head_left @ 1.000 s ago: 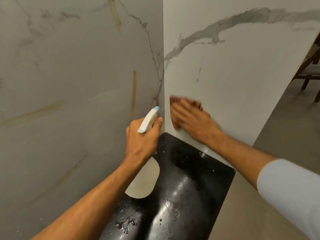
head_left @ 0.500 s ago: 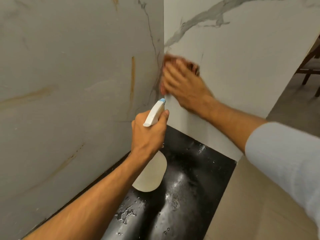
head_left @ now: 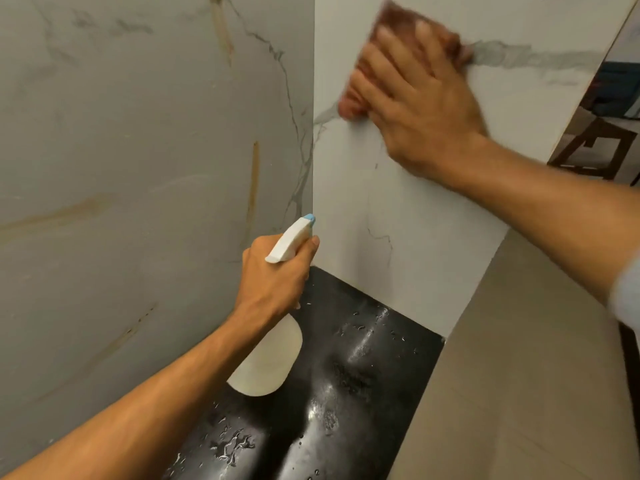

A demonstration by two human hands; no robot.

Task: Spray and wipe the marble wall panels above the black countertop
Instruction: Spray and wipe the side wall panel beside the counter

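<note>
Two marble wall panels meet in a corner: a greyer left panel (head_left: 138, 168) with brown streaks and a whiter right panel (head_left: 433, 244) with a grey vein. My right hand (head_left: 419, 102) presses a brown cloth (head_left: 398, 20) flat against the right panel, high up near the corner; the hand is motion-blurred and hides most of the cloth. My left hand (head_left: 273, 275) grips a white spray bottle (head_left: 273, 355) with a blue-tipped nozzle (head_left: 309, 219), held over the black countertop (head_left: 363, 393) and pointed toward the corner.
The countertop is wet, with water droplets and small puddles on it. A beige floor (head_left: 519, 393) runs along its right edge. A dark wooden stool (head_left: 595, 147) stands past the right panel's end at the far right.
My right hand has swept the cloth upward along the right panel, from low near the countertop to high by the vein. The left hand has kept the bottle almost still.
</note>
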